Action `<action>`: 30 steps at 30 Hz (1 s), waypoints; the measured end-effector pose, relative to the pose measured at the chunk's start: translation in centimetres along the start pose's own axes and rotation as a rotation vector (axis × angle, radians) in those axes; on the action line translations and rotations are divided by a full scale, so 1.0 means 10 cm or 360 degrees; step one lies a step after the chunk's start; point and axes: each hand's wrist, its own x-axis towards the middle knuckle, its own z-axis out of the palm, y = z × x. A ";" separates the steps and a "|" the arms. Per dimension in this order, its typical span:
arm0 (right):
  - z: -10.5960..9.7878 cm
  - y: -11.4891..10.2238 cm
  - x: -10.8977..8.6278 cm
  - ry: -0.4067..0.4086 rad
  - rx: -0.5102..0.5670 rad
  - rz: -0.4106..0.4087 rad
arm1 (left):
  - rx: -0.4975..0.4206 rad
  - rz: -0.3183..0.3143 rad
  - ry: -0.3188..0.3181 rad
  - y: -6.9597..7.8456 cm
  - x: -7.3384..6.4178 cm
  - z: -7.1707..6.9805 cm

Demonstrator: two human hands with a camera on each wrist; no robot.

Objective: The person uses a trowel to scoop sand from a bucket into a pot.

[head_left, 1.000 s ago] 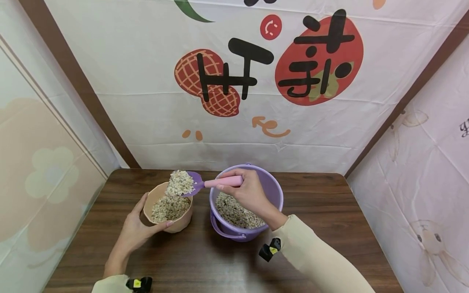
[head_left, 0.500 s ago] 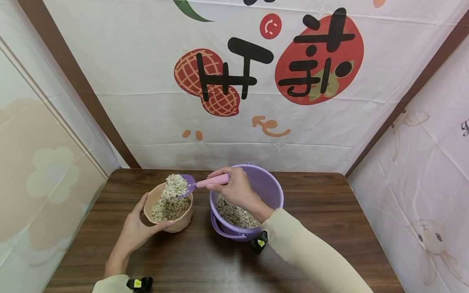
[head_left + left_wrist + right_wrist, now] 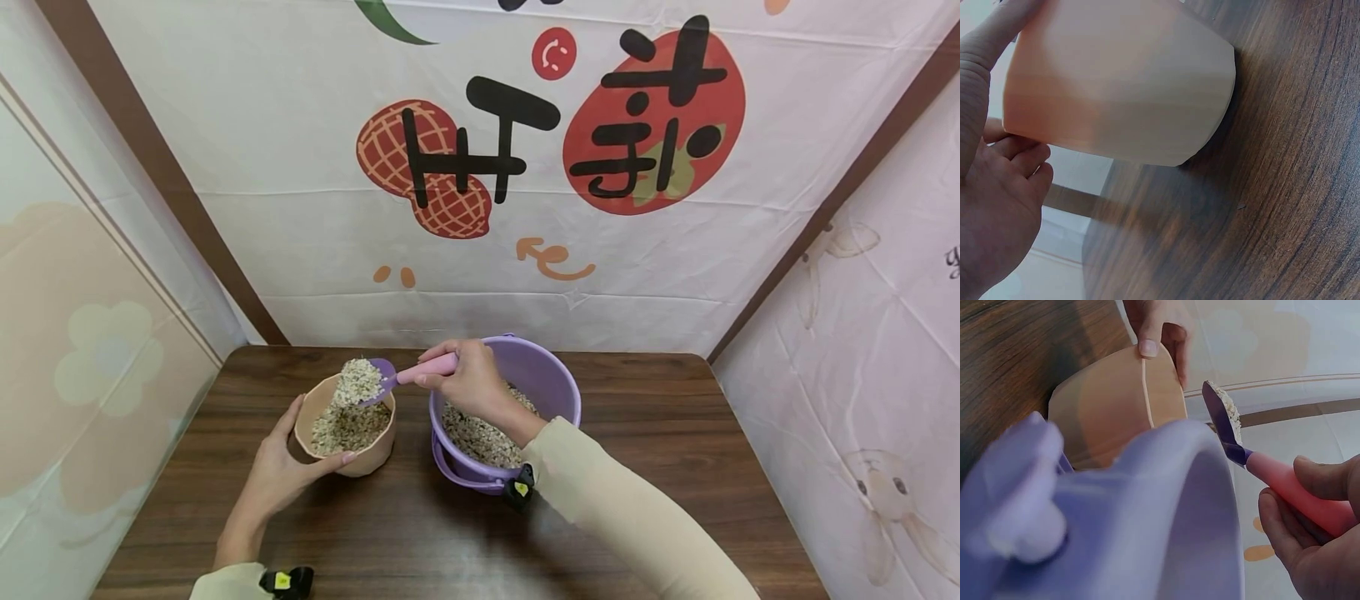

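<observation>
My left hand point(image 3: 279, 468) holds a peach faceted bowl point(image 3: 377, 452) from its left side, thumb near the front rim and fingers round the back. The bowl stands on the table with pale grain flakes point(image 3: 347, 432) inside. In my right hand point(image 3: 480, 385) is a small shovel-like scoop, gripped by its pink handle point(image 3: 429, 367). Its purple blade point(image 3: 386, 382) carries a heap of paler flakes point(image 3: 358, 380) over the bowl's back rim. The right wrist view shows the blade point(image 3: 1219, 412) from the side, still loaded, with thumb and fingers round the handle point(image 3: 1291, 487).
A purple bucket point(image 3: 551, 379) stands right of the bowl, partly filled with similar flakes point(image 3: 480, 437), its carrying handle point(image 3: 459, 477) hanging at the front. My right forearm crosses above it. The brown wood-grain table point(image 3: 645, 467) meets a printed cloth backdrop point(image 3: 315, 250) behind.
My right hand has moved left with the loaded scoop, bringing the blade slightly further over the bowl. The left hand and bowl have stayed in place.
</observation>
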 end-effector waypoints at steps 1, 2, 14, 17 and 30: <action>0.00 0.00 0.01 -0.0003 -0.0006 -0.0005 | 0.0001 0.0001 0.0004 0.00 0.00 0.00; 0.01 0.00 0.01 -0.0006 -0.0014 -0.0011 | 0.0003 0.0003 0.0008 0.00 0.00 0.00; 0.04 -0.01 0.04 -0.0017 -0.0090 -0.0054 | 0.0005 -0.0003 0.0006 0.01 0.01 0.00; 0.05 -0.02 0.04 -0.0015 -0.0093 -0.0046 | 0.0007 -0.0007 -0.0001 0.01 0.01 0.00; -0.02 -0.05 0.01 0.0008 -0.0241 -0.0037 | -0.0007 -0.0008 -0.0023 0.03 -0.01 -0.01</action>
